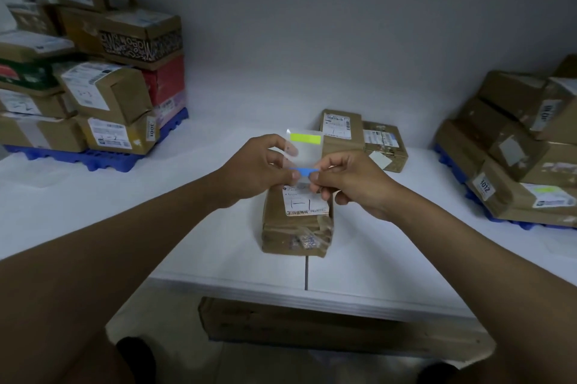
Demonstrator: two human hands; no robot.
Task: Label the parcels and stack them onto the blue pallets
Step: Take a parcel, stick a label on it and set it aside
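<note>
A brown cardboard parcel [296,230] with a white shipping label lies on the white table [187,196] in front of me. Above its far end I hold a clear backing sheet [307,154] that carries a yellow-green sticker [305,137] at its top and a blue sticker [302,171] lower down. My left hand [259,168] pinches the sheet's left edge. My right hand [346,180] pinches the right end of the blue sticker. Blue pallets stand at the left [103,160] and the right [452,165], both loaded with stacked parcels.
Two more brown parcels [342,130] [385,146] lie on the table behind the sheet. The left stack [103,71] includes a red box and a patterned box. A long cardboard box [312,324] lies on the floor under the table's front edge.
</note>
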